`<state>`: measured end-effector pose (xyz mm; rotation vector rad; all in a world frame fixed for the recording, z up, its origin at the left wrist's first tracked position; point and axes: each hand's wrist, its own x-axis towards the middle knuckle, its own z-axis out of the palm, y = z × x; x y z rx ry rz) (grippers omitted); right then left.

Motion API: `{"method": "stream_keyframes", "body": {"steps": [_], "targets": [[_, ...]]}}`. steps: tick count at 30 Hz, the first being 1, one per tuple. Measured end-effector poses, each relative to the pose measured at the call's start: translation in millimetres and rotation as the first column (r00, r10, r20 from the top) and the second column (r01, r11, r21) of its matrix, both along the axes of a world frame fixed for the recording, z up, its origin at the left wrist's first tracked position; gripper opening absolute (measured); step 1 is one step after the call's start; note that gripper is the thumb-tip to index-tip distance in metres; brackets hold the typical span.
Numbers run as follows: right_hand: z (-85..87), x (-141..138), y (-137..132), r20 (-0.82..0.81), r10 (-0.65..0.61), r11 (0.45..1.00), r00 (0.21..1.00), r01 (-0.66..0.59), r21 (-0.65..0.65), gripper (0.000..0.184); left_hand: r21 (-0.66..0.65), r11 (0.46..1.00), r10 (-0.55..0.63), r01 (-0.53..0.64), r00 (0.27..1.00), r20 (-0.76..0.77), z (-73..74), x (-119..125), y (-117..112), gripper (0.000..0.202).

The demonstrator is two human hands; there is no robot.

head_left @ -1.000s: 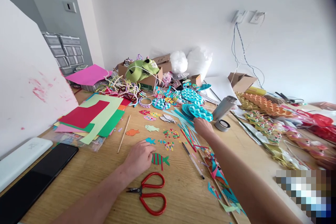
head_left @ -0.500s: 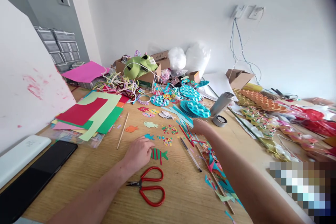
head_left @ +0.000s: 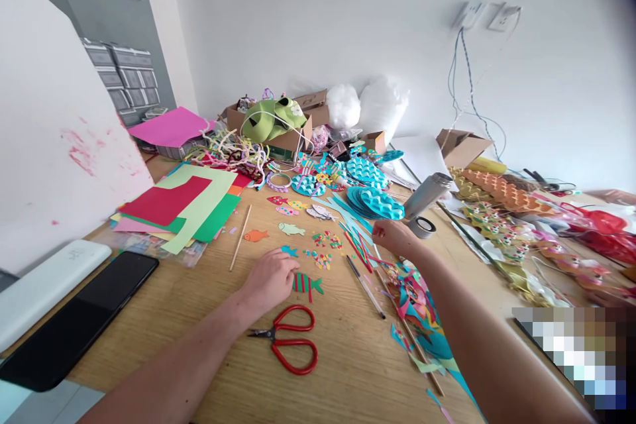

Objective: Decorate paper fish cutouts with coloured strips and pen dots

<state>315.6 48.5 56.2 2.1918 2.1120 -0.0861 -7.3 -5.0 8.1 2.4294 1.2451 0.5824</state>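
My left hand (head_left: pixel 271 276) rests on the table with its fingers bent over the head end of a green paper fish (head_left: pixel 309 285) with red stripes. A small blue paper fish (head_left: pixel 289 251) lies just beyond its knuckles. My right hand (head_left: pixel 395 237) is closed beside thin coloured paper strips (head_left: pixel 356 245) and light blue strips (head_left: pixel 350 210); whatever its fingers hold is hidden. Red-handled scissors (head_left: pixel 293 339) lie near my left wrist, and a pen (head_left: pixel 366 288) lies between my hands. Small paper dots (head_left: pixel 322 258) are scattered beyond the striped fish.
Other paper fish (head_left: pixel 291 229) and a wooden stick (head_left: pixel 240 238) lie ahead. Coloured paper sheets (head_left: pixel 186 202) and a black phone (head_left: pixel 79 318) are at left. A roll of tape (head_left: pixel 423 227) and a metal flask (head_left: pixel 428 195) stand behind my right hand. Paper scraps (head_left: pixel 412 291) lie near my right forearm.
The view has shifted slightly, so the whole scene sits a little further right. My right forearm has moved a little right, uncovering more scraps. The left hand stays at the striped fish.
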Motion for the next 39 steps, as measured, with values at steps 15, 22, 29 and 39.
{"method": "stream_keyframes", "body": {"steps": [15,22,29,39], "targets": [[32.7,-107.4,-80.1,-0.892,0.237,0.971,0.385,-0.063,0.231,0.022,-0.565,0.741,0.249,0.364,0.633,0.733,14.5,-0.9,6.6,0.04],[-10.2,-159.9,-104.7,-0.962,-0.251,0.938,-0.103,-0.271,-0.216,0.026,-0.644,0.572,0.347,0.508,0.561,0.752,21.4,-4.1,3.8,0.036],[-24.5,-164.3,-112.5,-0.908,-0.369,0.924,-0.201,-0.184,-0.335,0.038,-0.676,0.617,0.406,0.403,0.573,0.712,13.6,-1.0,6.5,0.029],[-44.3,-171.4,-123.5,-0.912,-0.391,0.918,0.128,-0.013,-0.395,0.048,-0.713,0.694,0.485,0.102,0.666,0.567,1.3,5.2,9.6,0.026]]}}
